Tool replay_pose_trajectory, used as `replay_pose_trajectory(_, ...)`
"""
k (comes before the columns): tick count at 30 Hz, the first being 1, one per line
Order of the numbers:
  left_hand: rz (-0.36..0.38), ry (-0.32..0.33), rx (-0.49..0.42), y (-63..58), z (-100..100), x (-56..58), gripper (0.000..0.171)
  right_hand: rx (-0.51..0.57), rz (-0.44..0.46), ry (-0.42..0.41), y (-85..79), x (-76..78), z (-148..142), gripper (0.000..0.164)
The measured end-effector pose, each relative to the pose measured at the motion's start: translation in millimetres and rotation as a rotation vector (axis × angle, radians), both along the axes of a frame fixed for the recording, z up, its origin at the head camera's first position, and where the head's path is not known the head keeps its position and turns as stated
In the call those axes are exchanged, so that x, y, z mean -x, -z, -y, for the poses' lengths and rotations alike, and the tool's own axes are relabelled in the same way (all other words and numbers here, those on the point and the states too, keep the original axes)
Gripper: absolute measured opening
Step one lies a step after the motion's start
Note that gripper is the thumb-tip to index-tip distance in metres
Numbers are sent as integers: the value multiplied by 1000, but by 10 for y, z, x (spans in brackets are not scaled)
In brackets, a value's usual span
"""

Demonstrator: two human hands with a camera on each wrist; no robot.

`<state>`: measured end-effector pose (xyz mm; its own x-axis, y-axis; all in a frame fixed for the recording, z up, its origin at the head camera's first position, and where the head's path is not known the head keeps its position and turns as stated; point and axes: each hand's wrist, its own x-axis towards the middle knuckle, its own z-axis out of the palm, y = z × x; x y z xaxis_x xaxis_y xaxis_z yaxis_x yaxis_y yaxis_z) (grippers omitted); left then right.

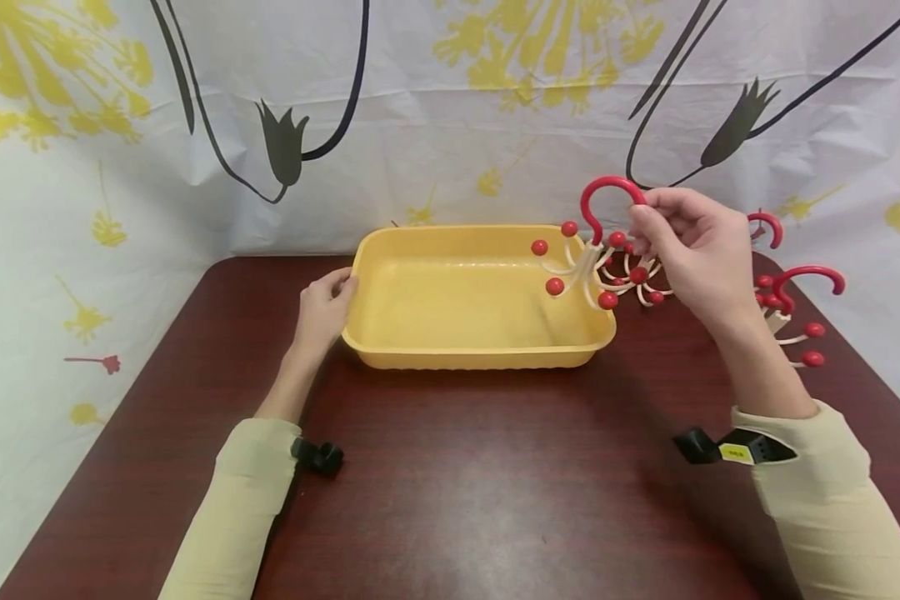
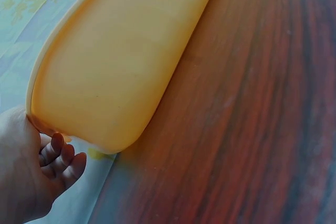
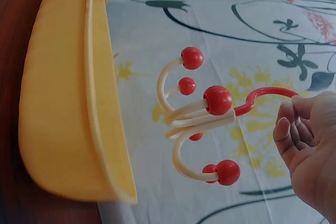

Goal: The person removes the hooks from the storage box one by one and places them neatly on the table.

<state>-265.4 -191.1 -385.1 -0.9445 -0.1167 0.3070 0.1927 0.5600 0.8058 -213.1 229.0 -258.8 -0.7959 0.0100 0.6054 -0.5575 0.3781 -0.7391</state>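
Observation:
A yellow plastic basin point(image 1: 457, 308) stands on the table. My left hand point(image 1: 322, 310) grips its left rim, and the left wrist view shows the fingers point(image 2: 73, 166) curled beneath the rim. My right hand point(image 1: 708, 250) pinches the end of the red hook of a ball-tipped hanger point(image 1: 588, 260) between thumb and fingers. This hanger has a cream stem and several curved cream arms tipped with red balls. It hangs upright in the air near the basin's right end. In the right wrist view the hanger point(image 3: 205, 121) is apart from the basin point(image 3: 58, 103).
More such hangers are at the right: a ball-tipped hanger point(image 1: 637, 277) behind the held one, another hanger point(image 1: 806, 273) beyond my right forearm, and a further red hook point(image 1: 772, 227). A flower-printed white sheet point(image 1: 420, 125) hangs behind the dark red-brown table point(image 1: 457, 467).

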Motion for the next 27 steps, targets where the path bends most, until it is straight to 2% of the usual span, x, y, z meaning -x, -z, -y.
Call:
replay_pose_trajectory(2,-2,-1,1,13,5,2,38,-28,9,34,17,-11,-73,15)
replay_pose_trajectory(17,-8,-1,-4,-4,-3,-18,38,-15,70,137,182,-66,-587,15)
replay_pose_trajectory(27,5,16,-18,-2,1,-26,39,45,125,129,326,-90,-840,12)
